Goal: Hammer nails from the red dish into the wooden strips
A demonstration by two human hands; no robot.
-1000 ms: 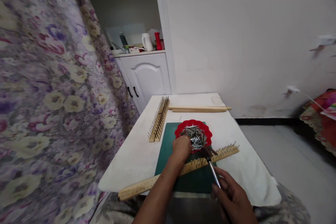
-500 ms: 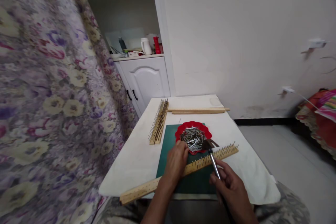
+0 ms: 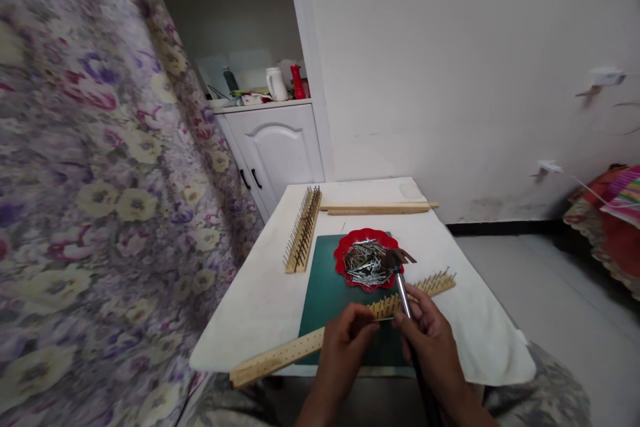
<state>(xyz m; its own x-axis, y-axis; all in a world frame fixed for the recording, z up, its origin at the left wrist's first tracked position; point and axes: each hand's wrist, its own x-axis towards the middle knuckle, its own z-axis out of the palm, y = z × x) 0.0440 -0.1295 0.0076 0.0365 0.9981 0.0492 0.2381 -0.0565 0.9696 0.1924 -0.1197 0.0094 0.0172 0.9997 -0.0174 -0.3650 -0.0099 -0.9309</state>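
My right hand grips a claw hammer by its shaft, the head tilted up over the near right rim of a red scalloped bowl. Loose nails fill that bowl. My left hand is closed in a pinch on a thin nail, which points toward the right fingers. Behind both hands lies a wooden strip set slantwise, with holes along its left part and upright nails along its right part. Under it is a green mat.
A second wooden piece full of upright nails lies at the table's left. Bare wooden strips lie at the far side, and a single nail is on the white tabletop. A floral curtain hangs left.
My left hand has come out of the bowl and back toward me with a nail, over the strip and near the right hand. The hammer has risen slightly.
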